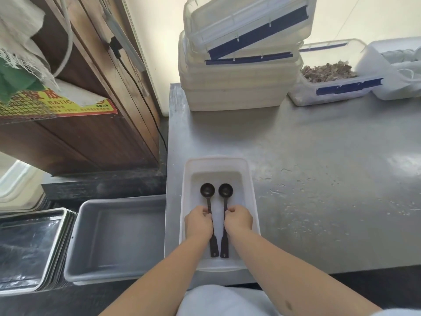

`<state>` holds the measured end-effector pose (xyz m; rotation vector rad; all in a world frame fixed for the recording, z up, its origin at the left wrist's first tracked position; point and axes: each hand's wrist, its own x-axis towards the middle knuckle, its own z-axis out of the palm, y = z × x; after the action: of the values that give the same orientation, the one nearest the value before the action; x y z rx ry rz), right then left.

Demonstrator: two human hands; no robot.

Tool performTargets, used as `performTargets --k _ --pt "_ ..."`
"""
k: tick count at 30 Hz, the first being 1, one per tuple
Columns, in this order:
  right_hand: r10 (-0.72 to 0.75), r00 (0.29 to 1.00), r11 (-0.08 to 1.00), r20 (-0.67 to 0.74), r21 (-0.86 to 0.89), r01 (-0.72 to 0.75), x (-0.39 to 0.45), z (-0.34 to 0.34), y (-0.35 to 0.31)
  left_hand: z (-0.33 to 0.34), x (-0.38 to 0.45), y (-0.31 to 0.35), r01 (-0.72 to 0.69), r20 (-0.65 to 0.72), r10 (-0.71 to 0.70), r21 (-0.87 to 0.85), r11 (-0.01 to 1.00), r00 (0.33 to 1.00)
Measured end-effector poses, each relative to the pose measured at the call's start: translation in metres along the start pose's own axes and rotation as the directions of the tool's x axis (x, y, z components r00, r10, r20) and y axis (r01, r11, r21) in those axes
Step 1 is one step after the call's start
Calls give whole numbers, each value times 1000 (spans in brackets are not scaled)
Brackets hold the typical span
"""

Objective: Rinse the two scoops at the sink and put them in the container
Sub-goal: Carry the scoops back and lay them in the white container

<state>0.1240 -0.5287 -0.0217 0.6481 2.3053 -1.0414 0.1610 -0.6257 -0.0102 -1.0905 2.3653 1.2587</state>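
Two scoops (216, 215) lie in the tub (250, 190); my left hand (197, 222) and right hand (238, 220) each pinch one handle. A sticker (68, 103) reads "RATIO".

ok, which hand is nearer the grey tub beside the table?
Left. The left hand grips a scoop on the container's side toward the grey tub; the right hand is on the far side.

Steel counter (319, 179) right open; stacked tubs (237, 83) behind.
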Motion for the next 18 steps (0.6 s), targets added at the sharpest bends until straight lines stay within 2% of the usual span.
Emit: performTargets --k 9,18 --pt "-81 995 997 -51 -19 80 1 1 5 4 0 -6 -51 -30 52 9 999 998" --pt "-99 991 994 -91 -49 95 -3 1 2 2 -1 -5 -62 -23 62 -10 998 998"
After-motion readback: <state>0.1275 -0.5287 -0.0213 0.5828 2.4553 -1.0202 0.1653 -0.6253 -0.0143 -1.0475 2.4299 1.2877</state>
